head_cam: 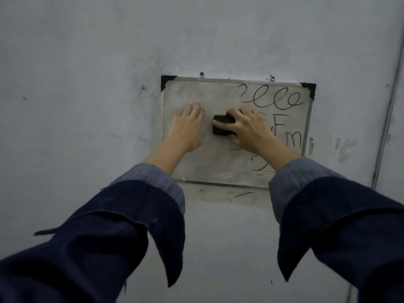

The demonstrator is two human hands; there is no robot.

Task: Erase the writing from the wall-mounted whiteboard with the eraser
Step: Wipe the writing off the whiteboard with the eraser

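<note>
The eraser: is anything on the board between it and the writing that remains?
Nothing visible. The eraser, gripped by the right hand, sits just left of the remaining writing, which fills the whiteboard's right side; only that hand covers some.

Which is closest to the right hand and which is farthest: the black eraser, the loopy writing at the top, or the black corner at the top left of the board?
1. The eraser: gripped in the right hand itself, mid-board.
2. The loopy writing: just above that hand, upper right of the whiteboard.
3. The top-left black corner: farthest, beyond the left hand.
</note>
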